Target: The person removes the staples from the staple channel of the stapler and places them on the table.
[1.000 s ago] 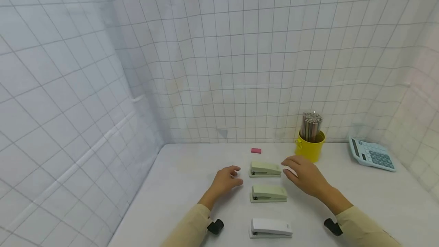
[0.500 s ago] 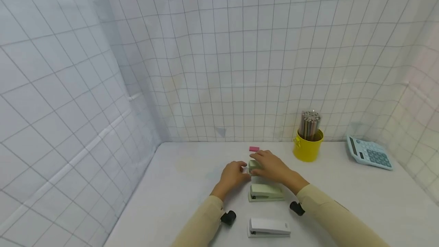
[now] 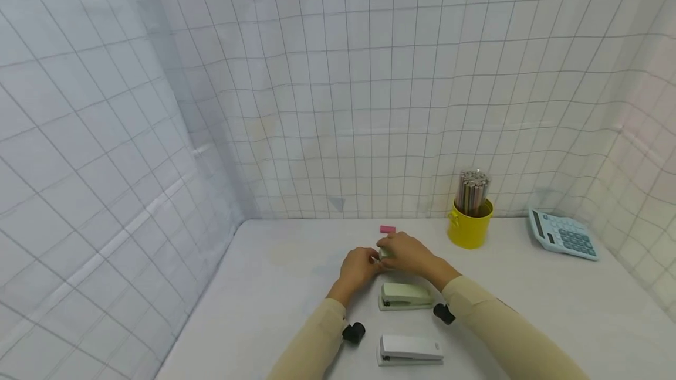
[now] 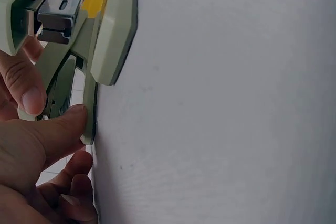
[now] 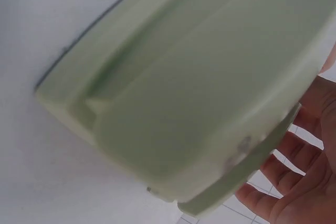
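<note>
Both hands meet at the farthest pale green stapler [image 3: 385,253], which they mostly cover in the head view. My left hand [image 3: 357,268] holds the front end of its base, thumb [image 4: 65,127] against the edge in the left wrist view. From the right, my right hand [image 3: 409,253] grips the stapler's top; its fingers [image 5: 291,163] curl behind in the right wrist view. Closer to me lies a second pale green stapler [image 3: 405,295], looming large in both wrist views. Nearest is a white stapler [image 3: 411,348]. All three lie in a column.
A pink eraser-like block [image 3: 388,229] lies just beyond the hands. At the back right stand a yellow bucket [image 3: 469,230] of pencils [image 3: 472,192] and a light blue calculator [image 3: 564,234]. Grid-patterned cloth [image 3: 338,104] walls the white table [image 3: 274,309].
My right hand has come in leftward from beside the bucket and taken hold of the farthest green stapler. My left hand has moved right to the same stapler's front end.
</note>
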A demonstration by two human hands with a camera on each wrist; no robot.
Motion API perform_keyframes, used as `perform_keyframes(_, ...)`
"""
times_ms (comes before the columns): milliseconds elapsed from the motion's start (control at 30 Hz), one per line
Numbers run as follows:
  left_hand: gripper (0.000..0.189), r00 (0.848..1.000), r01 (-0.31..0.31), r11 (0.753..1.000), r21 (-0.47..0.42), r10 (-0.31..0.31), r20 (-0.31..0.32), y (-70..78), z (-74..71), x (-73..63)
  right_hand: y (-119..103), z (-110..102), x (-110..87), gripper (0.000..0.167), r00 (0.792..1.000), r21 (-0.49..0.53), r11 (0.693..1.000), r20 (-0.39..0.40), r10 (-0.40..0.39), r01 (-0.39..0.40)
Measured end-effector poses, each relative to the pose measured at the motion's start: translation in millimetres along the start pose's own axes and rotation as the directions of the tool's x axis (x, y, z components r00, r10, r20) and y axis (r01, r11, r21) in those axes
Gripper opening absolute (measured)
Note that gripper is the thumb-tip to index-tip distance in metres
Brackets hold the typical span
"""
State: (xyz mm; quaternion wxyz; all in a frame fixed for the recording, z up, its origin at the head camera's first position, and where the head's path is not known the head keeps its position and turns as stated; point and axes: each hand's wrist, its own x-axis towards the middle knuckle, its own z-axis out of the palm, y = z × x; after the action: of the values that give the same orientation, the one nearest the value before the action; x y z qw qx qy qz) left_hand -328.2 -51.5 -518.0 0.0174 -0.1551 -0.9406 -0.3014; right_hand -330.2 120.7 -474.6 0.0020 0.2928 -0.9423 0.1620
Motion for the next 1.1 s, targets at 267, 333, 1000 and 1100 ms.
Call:
perform_keyframes(267,0.026,1.0,-0.012,1.0,-0.011,0.011,-0.009,0.7,-1.6,-1.4,3.0,2.9,3.2,0.031,1.0,0.009,1.0,-0.01,0.004,-0.004)
perform_keyframes(333,0.027,1.0,-0.018,1.0,-0.018,0.018,-0.008,-0.4,0.3,-2.4,4.4,3.7,1.8,0.03,1.0,0.028,1.0,-0.017,-0.002,0.002)
perform_keyframes(1000,0.022,0.998,0.062,0.997,0.038,-0.062,0.0,0.7,0.8,-0.4,23.5,-26.9,-18.9,0.038,0.991,0.341,0.939,-0.108,0.073,-0.032)
perform_keyframes(1100,0.022,0.998,0.068,0.996,0.05,-0.069,0.004,1.4,2.4,-0.1,28.1,-29.7,-25.2,0.041,0.989,0.374,0.926,-0.113,0.092,-0.043)
